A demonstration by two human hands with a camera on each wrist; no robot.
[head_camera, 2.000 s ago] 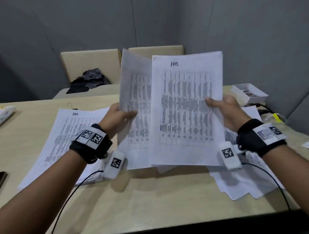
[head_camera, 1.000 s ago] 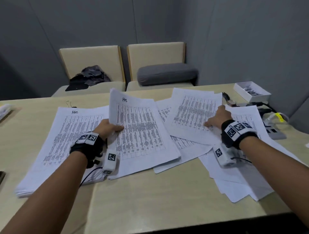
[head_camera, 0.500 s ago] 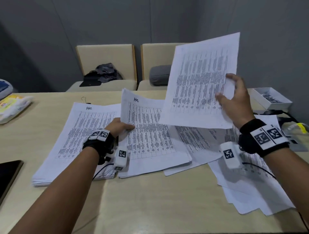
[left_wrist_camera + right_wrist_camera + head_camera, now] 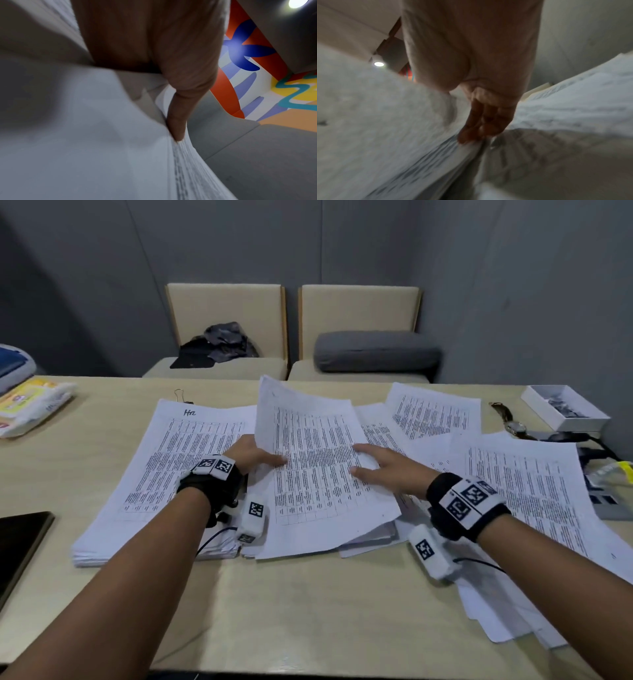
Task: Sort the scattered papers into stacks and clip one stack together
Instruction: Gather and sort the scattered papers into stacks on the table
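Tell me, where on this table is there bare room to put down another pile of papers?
Bare table runs along the near edge, between the forearms, below the middle pile. Another patch lies between the left stack, the dark tablet and the yellow packet. The right side is crowded: loose sheets, a watch, a white box.

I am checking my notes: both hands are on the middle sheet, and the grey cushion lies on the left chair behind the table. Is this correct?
Not quite. In the head view the grey cushion lies on the right chair, not the left one. The rest holds: the left hand and the right hand are both on the middle sheet.
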